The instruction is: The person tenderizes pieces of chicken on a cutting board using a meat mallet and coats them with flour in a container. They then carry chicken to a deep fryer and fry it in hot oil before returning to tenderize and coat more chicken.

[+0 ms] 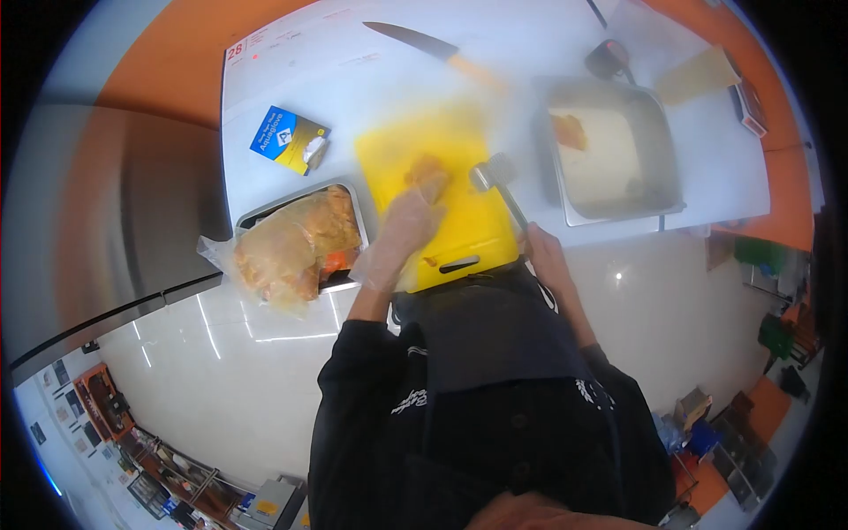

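My left hand (pixel 413 223), in a clear plastic glove, has its fingers on a piece of raw meat (pixel 427 168) and seems to grip it by the near end. The meat lies on a yellow cutting board (pixel 481 216). Bare, my right hand (pixel 546 252) is closed around the handle of a metal meat mallet (pixel 491 173). The mallet's head is over the board's right edge, beside the meat. A small scrap of meat (pixel 429 261) lies near the board's handle slot.
Left of the board, a metal tray (pixel 361 212) holds a plastic bag of marinated meat (pixel 287 252). A glove box (pixel 290 139) and a knife (pixel 411 37) lie farther back. On the right, a steel pan (pixel 565 190) contains pale powder and a meat piece (pixel 570 132).
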Demonstrator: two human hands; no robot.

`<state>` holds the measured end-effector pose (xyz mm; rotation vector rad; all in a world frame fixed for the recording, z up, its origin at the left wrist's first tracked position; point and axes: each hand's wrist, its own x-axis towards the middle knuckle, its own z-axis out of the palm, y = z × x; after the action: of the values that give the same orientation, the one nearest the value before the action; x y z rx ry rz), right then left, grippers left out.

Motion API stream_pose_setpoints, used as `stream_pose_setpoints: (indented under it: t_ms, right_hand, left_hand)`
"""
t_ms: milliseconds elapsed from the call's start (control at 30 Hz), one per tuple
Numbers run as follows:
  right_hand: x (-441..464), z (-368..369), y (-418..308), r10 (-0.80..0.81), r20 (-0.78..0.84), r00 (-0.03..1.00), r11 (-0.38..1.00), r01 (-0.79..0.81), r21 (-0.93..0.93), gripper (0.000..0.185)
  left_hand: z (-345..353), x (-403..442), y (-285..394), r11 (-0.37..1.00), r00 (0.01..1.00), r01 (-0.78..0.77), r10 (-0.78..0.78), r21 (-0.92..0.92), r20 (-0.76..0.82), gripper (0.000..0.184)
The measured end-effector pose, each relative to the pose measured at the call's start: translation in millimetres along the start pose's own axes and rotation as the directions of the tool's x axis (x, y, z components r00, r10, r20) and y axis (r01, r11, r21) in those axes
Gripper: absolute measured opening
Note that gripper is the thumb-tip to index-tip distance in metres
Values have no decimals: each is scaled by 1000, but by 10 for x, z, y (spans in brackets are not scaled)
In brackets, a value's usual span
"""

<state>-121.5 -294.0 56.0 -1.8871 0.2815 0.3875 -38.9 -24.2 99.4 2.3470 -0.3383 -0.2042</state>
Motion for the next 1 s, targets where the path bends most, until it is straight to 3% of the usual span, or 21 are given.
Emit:
stream_pose_setpoints:
  t_ms: [33,133,233,333,400,500,533,600,633,700,800,900,933,1000]
  right_hand:
    - [15,0,-24,6,-16,1000,1000,-6,-25,47]
    - [58,15,-218,-31,-65,997,995,25,-99,47]
    - [100,48,-530,-160,-96,982,978,145,-148,46]
    - [201,157,-672,-271,-96,958,956,255,-147,46]
    - [308,319,-588,-368,-80,926,920,351,-173,47]
    - [748,660,-106,-172,73,982,754,179,-631,47]
    - [845,650,-177,-195,91,977,762,209,-613,47]
    - [1013,626,-380,-250,140,958,770,284,-571,47]
    - [911,617,-529,-284,101,954,801,294,-522,47]
    - [741,561,-807,-364,14,931,841,335,-424,47]
    - [609,637,-441,-340,52,939,817,322,-479,47]
    - [695,727,-320,-85,114,990,762,138,-633,48]
    - [777,710,-344,-109,116,987,801,157,-578,49]
    - [852,650,-357,-141,106,984,872,174,-458,51]
  left_hand:
    - [60,-91,14,998,997,-10,15,-60,80,31]
    - [154,-310,-139,996,992,-65,70,-53,100,29]
    - [308,-421,-432,992,991,117,-115,-39,62,28]
    - [403,-387,-536,983,970,166,-177,-77,-164,27]
    - [488,-333,-589,977,951,208,-215,-55,-221,28]
    - [590,-295,-639,987,933,153,-163,-54,-321,28]
    - [610,-282,-639,992,925,115,-128,-56,-358,28]
    - [606,-233,-665,975,933,223,-217,-13,-288,29]
    - [612,-273,-682,960,932,278,-267,12,-243,29]
    - [630,-256,-740,973,931,229,-221,-7,-289,31]
    - [594,-253,-714,965,922,253,-261,-64,-288,34]
    - [627,-232,-702,957,912,272,-290,-103,-291,38]
    - [627,-198,-721,957,906,271,-291,-108,-307,40]
    - [613,-92,-690,967,869,235,-164,98,-466,46]
